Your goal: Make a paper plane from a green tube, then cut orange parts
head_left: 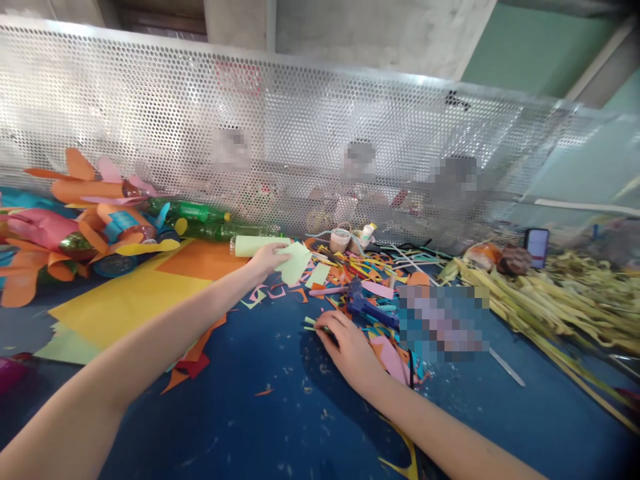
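My left hand [270,259] reaches far forward and is closed on pale green paper [294,265], cut into petal-like shapes. Just behind it lies a bottle wrapped in pale green paper [250,245]. Nearer to me, my right hand [345,343] hovers low over the blue table [260,413] with its fingers pinched on thin green paper strips [310,324]. Beside the right hand are a blue glue gun [370,308] and a pink paper piece [390,359].
Colourful paper scraps [300,293] spread across the middle. Yellow paper sheets [125,300] and paper-covered bottles with petals [85,193] lie left. Cups [340,240] stand by the perforated metal screen [300,133]. Dried husks [550,307] and a phone [537,248] are right.
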`<action>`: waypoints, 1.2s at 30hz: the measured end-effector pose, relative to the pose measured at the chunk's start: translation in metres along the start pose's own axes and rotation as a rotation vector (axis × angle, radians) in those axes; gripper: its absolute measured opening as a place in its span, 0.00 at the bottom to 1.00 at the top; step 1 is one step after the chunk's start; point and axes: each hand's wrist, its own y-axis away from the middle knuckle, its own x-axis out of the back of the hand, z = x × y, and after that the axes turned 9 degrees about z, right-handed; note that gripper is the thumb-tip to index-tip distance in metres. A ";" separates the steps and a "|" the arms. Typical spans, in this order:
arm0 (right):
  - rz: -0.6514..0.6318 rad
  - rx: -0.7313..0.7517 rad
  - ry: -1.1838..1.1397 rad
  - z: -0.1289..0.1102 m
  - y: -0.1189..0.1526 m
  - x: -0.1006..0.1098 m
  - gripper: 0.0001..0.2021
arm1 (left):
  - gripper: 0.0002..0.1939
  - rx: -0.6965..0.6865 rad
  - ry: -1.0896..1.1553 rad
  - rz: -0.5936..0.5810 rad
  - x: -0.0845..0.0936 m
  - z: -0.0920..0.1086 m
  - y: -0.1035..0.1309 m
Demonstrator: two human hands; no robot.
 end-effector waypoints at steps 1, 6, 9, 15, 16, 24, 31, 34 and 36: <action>0.000 -0.001 -0.003 0.000 0.000 0.000 0.06 | 0.29 0.019 0.032 -0.011 0.002 0.001 -0.001; 0.002 -0.003 -0.017 0.000 0.000 -0.001 0.06 | 0.46 0.106 0.094 -0.167 0.018 0.008 -0.004; 0.009 -0.008 -0.037 -0.001 -0.001 0.000 0.06 | 0.40 0.094 0.092 -0.244 0.017 0.009 -0.004; 0.064 -0.093 -0.100 0.001 -0.002 0.005 0.06 | 0.25 -0.040 -0.060 -0.392 0.012 0.010 0.018; 0.079 -0.114 -0.104 0.002 -0.003 0.005 0.05 | 0.23 -0.069 -0.113 -0.432 0.014 0.009 0.023; 0.105 -0.176 -0.120 0.009 -0.003 0.001 0.05 | 0.18 -0.272 -0.456 -0.706 0.028 0.007 0.031; 0.102 -0.179 -0.122 0.008 -0.002 0.002 0.05 | 0.20 -0.328 -0.542 -0.997 0.031 0.011 0.031; 0.060 -0.141 -0.123 0.006 -0.003 0.002 0.07 | 0.21 -0.427 -0.542 -0.907 0.027 0.011 0.036; 0.034 -0.106 -0.117 0.005 -0.003 0.002 0.08 | 0.18 -0.472 -0.550 -0.712 0.024 0.012 0.037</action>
